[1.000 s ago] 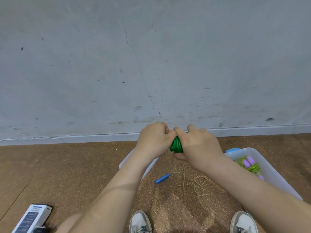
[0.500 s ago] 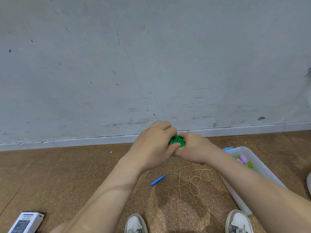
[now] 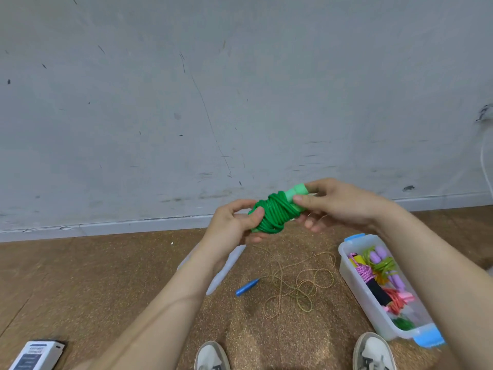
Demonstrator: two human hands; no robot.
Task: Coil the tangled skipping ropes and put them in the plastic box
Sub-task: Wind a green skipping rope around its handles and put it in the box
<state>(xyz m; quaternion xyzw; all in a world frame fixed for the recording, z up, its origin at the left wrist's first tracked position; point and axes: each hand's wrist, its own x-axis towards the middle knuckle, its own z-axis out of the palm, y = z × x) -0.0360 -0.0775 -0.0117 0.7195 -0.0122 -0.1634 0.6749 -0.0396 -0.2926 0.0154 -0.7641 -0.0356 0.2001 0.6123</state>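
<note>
Head view: green skipping rope (image 3: 274,216), coiled, held above floor (image 3: 106,276). Left hand (image 3: 234,225) grip curled round coil; right hand (image 3: 338,206) grip pinches handle end (image 3: 297,193). Coiling apparently done; next: lower into plastic box (image 3: 349,273), right.

Your left hand (image 3: 234,222) covers the near end of the green rope bundle (image 3: 274,216); your right forearm (image 3: 432,276) hides the right side of the plastic box (image 3: 346,265); your left forearm (image 3: 170,303) crosses the clear lid (image 3: 225,273); the bottom edge cuts the white carton (image 3: 37,355) and both shoes (image 3: 210,356); the carton's print is too small to read.
</note>
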